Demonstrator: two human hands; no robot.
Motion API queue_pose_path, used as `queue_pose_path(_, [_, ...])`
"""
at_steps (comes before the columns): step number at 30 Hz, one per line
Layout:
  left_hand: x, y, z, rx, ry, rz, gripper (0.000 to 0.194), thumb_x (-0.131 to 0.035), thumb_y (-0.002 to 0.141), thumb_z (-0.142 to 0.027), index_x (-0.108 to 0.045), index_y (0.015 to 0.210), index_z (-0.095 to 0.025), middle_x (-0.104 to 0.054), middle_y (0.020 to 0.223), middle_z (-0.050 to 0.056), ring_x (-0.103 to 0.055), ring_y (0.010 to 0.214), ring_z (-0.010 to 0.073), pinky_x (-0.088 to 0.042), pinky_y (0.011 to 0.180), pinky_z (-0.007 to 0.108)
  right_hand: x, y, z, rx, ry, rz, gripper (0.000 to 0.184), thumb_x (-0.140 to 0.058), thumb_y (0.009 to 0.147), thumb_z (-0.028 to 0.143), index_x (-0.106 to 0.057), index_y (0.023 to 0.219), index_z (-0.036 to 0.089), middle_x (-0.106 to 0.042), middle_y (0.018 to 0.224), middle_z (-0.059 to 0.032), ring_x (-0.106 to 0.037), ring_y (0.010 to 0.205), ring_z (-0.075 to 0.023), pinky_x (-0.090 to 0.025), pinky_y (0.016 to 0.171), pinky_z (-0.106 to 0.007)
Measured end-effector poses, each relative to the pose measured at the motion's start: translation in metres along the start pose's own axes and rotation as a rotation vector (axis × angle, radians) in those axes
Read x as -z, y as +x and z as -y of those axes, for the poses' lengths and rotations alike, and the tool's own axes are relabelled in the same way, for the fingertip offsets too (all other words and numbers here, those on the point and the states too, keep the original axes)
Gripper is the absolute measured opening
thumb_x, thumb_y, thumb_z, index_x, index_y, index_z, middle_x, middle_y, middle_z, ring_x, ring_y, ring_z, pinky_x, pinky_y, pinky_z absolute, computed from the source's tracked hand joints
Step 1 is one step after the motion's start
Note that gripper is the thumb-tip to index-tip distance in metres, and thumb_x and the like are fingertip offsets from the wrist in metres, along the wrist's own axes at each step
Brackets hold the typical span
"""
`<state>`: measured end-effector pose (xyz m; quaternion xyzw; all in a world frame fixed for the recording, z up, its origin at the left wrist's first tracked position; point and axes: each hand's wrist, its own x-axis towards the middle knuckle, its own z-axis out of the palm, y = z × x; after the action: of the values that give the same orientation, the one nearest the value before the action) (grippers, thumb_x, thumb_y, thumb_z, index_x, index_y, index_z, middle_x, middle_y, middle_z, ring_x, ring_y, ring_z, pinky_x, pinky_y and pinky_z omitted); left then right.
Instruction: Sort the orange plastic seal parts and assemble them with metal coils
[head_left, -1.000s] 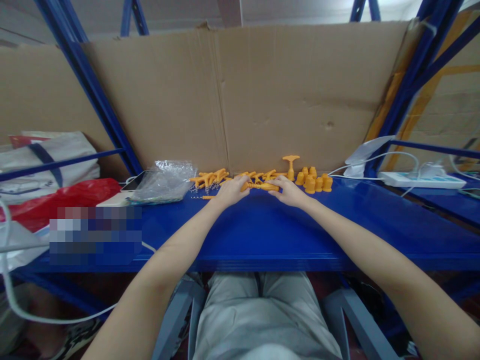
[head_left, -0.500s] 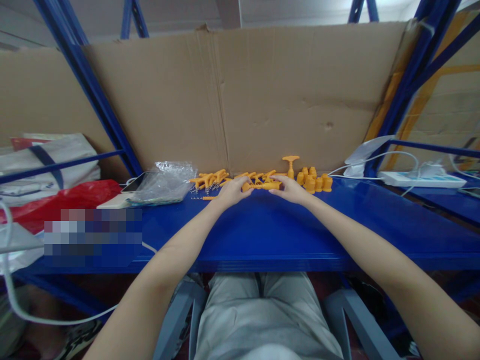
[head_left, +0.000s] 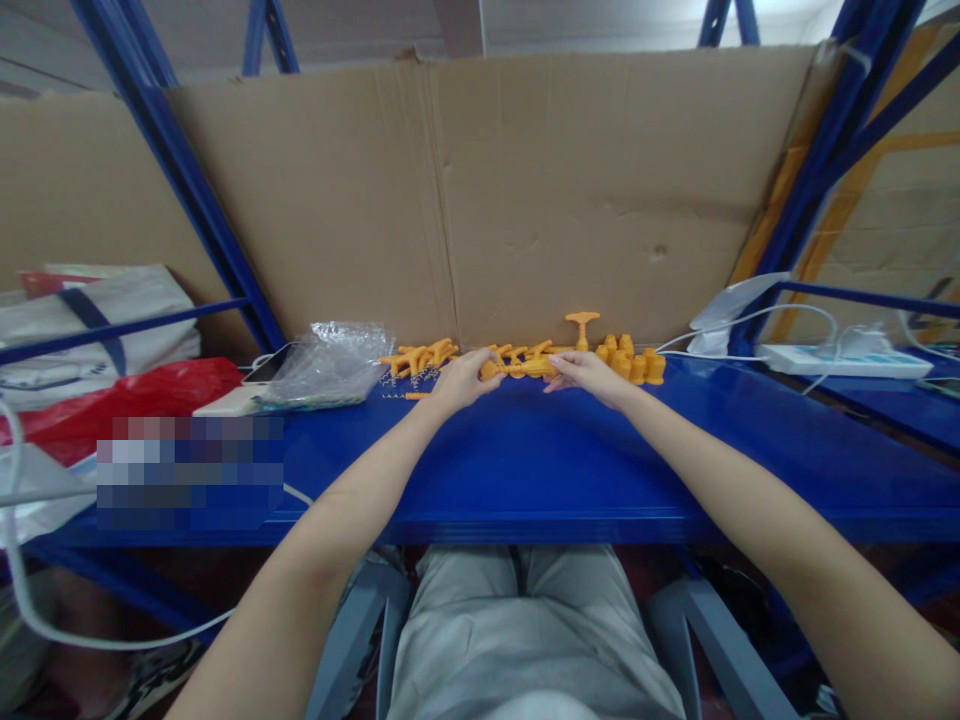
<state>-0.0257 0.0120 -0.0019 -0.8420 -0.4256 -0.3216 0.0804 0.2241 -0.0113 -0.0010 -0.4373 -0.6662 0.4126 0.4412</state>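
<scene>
My left hand [head_left: 463,380] is closed, thumb and fingers pinching the left end of an orange plastic piece [head_left: 534,369] just above the blue table. My right hand [head_left: 592,377] grips its right end. Whether this is one part or two joined parts, I cannot tell. Beyond the hands lie several orange T-shaped handles [head_left: 420,357], partly hidden. Small metal springs [head_left: 420,380] and a thin orange rod [head_left: 417,396] are beside my left hand. Past my right hand, one T-shaped handle [head_left: 582,325] stands upright near several orange cup-like pieces [head_left: 654,368].
A cardboard sheet [head_left: 570,200] walls off the back of the blue table [head_left: 510,470]. On the left are a clear plastic bag [head_left: 330,365], a red bag [head_left: 165,395] and a white cable [head_left: 22,590]. A white power strip [head_left: 847,359] lies at right.
My right hand has turned slightly and its fingers have shifted along the orange piece. The pieces between my hands now appear more in line. My left hand has barely moved.
</scene>
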Motion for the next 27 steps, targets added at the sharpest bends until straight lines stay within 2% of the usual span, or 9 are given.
queue_pose_path(4, [0.0, 0.0, 0.0, 0.005, 0.002, 0.008, 0.026, -0.065, 0.086, -0.037, -0.062, 0.106, -0.021, -0.072, 0.105, 0.006, -0.067, 0.096, 0.022, -0.047, 0.08, 0.029, -0.004, -0.002, 0.005, -0.062, 0.028, -0.051, 0.025, -0.059, 0.097, 0.039, -0.063, 0.09, 0.015, -0.073, 0.075, -0.0068, -0.071, 0.059, -0.014, -0.062, 0.07, -0.029])
queue_pose_path(9, [-0.001, 0.0, -0.001, 0.033, 0.009, 0.004, 0.029, -0.066, 0.086, -0.04, -0.061, 0.107, -0.022, -0.073, 0.102, 0.005, -0.067, 0.092, 0.0213, -0.046, 0.077, 0.028, -0.005, -0.003, 0.005, -0.072, 0.002, -0.034, 0.033, -0.058, 0.096, 0.046, -0.063, 0.087, 0.015, -0.074, 0.075, -0.0084, -0.071, 0.058, -0.0145, -0.062, 0.067, -0.028])
queue_pose_path(13, [0.0, 0.0, -0.002, 0.058, 0.006, -0.014, 0.027, -0.065, 0.086, -0.041, -0.061, 0.105, -0.022, -0.073, 0.097, 0.004, -0.067, 0.089, 0.0214, -0.045, 0.074, 0.027, -0.002, -0.004, 0.006, -0.058, -0.024, -0.007, 0.028, -0.062, 0.095, 0.039, -0.063, 0.11, 0.015, -0.076, 0.084, -0.008, -0.071, 0.06, -0.0137, -0.062, 0.067, -0.027])
queue_pose_path(15, [0.001, 0.0, -0.003, 0.075, 0.0, -0.017, 0.027, -0.065, 0.086, -0.042, -0.061, 0.104, -0.022, -0.072, 0.094, 0.004, -0.067, 0.088, 0.0215, -0.044, 0.072, 0.027, 0.0, -0.005, 0.007, -0.04, -0.031, 0.02, 0.039, -0.068, 0.091, 0.032, -0.057, 0.126, 0.017, -0.077, 0.09, -0.0068, -0.072, 0.063, -0.0135, -0.061, 0.067, -0.027])
queue_pose_path(17, [0.002, 0.0, -0.004, 0.081, -0.006, -0.016, 0.027, -0.065, 0.086, -0.042, -0.061, 0.104, -0.022, -0.072, 0.093, 0.004, -0.067, 0.087, 0.0214, -0.043, 0.071, 0.027, 0.001, -0.005, 0.007, -0.041, -0.028, 0.028, 0.048, -0.071, 0.089, 0.027, -0.053, 0.132, 0.017, -0.077, 0.092, -0.0063, -0.071, 0.063, -0.0131, -0.061, 0.067, -0.027])
queue_pose_path(19, [0.002, 0.0, -0.005, 0.08, -0.01, -0.014, 0.026, -0.065, 0.086, -0.041, -0.06, 0.103, -0.022, -0.072, 0.093, 0.004, -0.066, 0.086, 0.0212, -0.043, 0.072, 0.027, 0.002, -0.006, 0.008, -0.05, -0.023, 0.025, 0.042, -0.069, 0.091, 0.025, -0.054, 0.129, 0.016, -0.077, 0.089, -0.0066, -0.071, 0.061, -0.0129, -0.06, 0.066, -0.026])
queue_pose_path(22, [0.003, 0.0, -0.007, 0.082, -0.007, -0.011, 0.026, -0.066, 0.086, -0.04, -0.06, 0.103, -0.021, -0.072, 0.093, 0.004, -0.066, 0.087, 0.0212, -0.043, 0.073, 0.027, 0.001, -0.009, 0.011, -0.058, -0.018, 0.052, 0.023, -0.063, 0.095, 0.031, -0.061, 0.11, 0.014, -0.077, 0.08, -0.0073, -0.07, 0.059, -0.0134, -0.059, 0.063, -0.025])
queue_pose_path(25, [0.003, -0.001, -0.008, 0.08, -0.005, -0.014, 0.025, -0.065, 0.086, -0.039, -0.059, 0.103, -0.022, -0.072, 0.094, 0.004, -0.066, 0.088, 0.0212, -0.043, 0.073, 0.027, -0.002, -0.011, 0.014, -0.087, -0.009, 0.056, 0.027, -0.057, 0.098, 0.04, -0.062, 0.09, 0.015, -0.074, 0.072, -0.0075, -0.069, 0.056, -0.0132, -0.056, 0.057, -0.022])
queue_pose_path(27, [0.004, -0.001, -0.008, 0.082, -0.005, -0.016, 0.025, -0.065, 0.086, -0.04, -0.059, 0.102, -0.022, -0.072, 0.094, 0.003, -0.066, 0.088, 0.0212, -0.043, 0.072, 0.027, -0.004, -0.012, 0.016, -0.11, -0.01, 0.044, 0.031, -0.055, 0.098, 0.043, -0.06, 0.085, 0.015, -0.074, 0.07, -0.0078, -0.068, 0.053, -0.0131, -0.055, 0.055, -0.022])
